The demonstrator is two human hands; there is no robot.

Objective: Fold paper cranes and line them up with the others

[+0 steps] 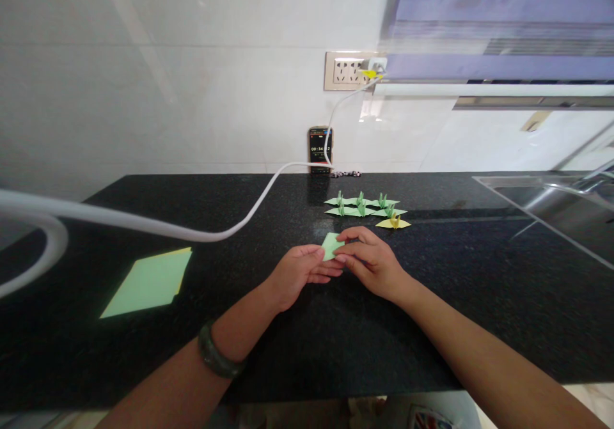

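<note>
Pinching folded green paper (330,247) from opposite sides, the left hand (298,272) and right hand (373,259) have fingertips nearly closed.

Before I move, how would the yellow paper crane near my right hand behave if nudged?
The yellow paper crane is probably very light, being folded paper, so a nudge would likely slide it along the smooth-looking countertop. Its thin wings could crease if squeezed between fingers. Rolling seems unlikely, with those wings spread wide.
</note>
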